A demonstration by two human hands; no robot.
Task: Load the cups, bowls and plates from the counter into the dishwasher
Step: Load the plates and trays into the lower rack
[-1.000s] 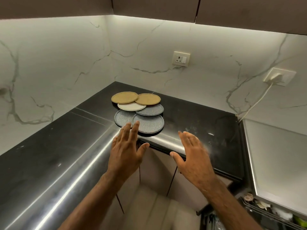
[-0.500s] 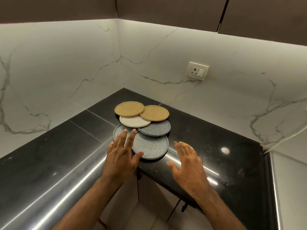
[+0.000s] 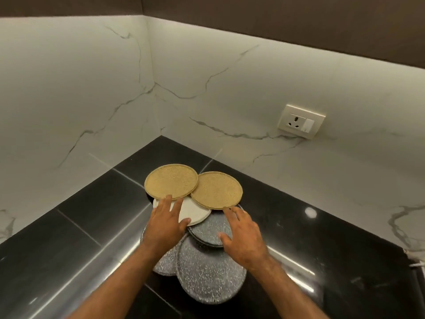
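The left hand (image 3: 165,224) lies flat, fingers straight and spread over the white plate (image 3: 196,214). Its fingertips are at the near rim of the left tan plate (image 3: 171,181) and it grips nothing. The right hand (image 3: 243,238) is likewise wide, hovering above a grey plate (image 3: 208,230) with its fingertips at the near rim of the right tan plate (image 3: 217,189); whether they touch the rim I cannot tell.

The six plates overlap in a loose cluster on the black counter (image 3: 92,226), near the corner. The tan pair is farthest and on top, the white one sits beneath them, and the big grey plate (image 3: 209,277) is nearest, with another grey one (image 3: 164,265) half hidden at its left. No dishwasher, cups or bowls are in view.

This looks like the start of the plate pickup, with none lifted yet. The next move likely calls for curling fingers under the tan rims, or sliding the plates into one stack, since they lie flat and overlapped.
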